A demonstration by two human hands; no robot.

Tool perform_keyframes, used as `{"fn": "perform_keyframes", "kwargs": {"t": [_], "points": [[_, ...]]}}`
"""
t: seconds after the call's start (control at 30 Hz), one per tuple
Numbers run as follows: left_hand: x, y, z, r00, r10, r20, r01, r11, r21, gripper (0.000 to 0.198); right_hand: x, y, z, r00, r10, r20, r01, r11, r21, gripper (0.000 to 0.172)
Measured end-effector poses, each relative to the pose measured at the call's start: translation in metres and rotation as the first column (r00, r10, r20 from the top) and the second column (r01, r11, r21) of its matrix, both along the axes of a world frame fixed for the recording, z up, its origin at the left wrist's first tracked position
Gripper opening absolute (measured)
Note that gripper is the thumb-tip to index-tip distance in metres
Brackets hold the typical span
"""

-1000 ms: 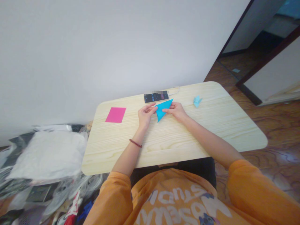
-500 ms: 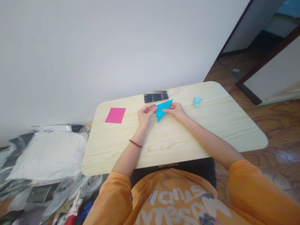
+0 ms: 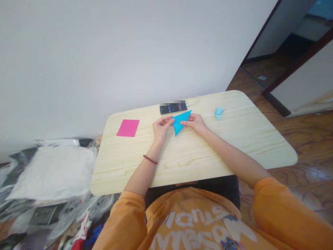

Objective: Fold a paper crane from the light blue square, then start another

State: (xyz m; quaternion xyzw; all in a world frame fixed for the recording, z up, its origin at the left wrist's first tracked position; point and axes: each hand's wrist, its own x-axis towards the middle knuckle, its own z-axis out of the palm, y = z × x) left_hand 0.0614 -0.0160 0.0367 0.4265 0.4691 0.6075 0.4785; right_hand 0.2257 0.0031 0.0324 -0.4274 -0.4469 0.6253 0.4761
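A folded blue paper [image 3: 180, 121], roughly triangular, is held up over the table between my two hands. My left hand [image 3: 161, 126] pinches its left corner with thumb and fingers. My right hand [image 3: 197, 123] grips its right side, the thumb on the face toward me and the other fingers partly behind it. One point of the paper aims to the upper right, another downward. Just behind it lies a phone [image 3: 173, 108] with its screen lit.
On the pale wooden table [image 3: 192, 156], a pink square sheet [image 3: 128, 128] lies at left and a small light-blue folded paper [image 3: 219, 112] at right. A white cable [image 3: 194, 101] runs from the phone. Behind stands a wall; a white bag [image 3: 56, 173] is at lower left.
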Motion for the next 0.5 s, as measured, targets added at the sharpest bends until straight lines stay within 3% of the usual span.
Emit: {"fn": "perform_keyframes", "kwargs": {"t": [0.5], "points": [[0.0004,-0.0009,0.0018,1.0,-0.002,0.011,0.002,1.0,-0.005,0.036,0.0002,-0.0007,0.0016,1.0,-0.009,0.003,0.009,1.0,0.009,0.044]]}}
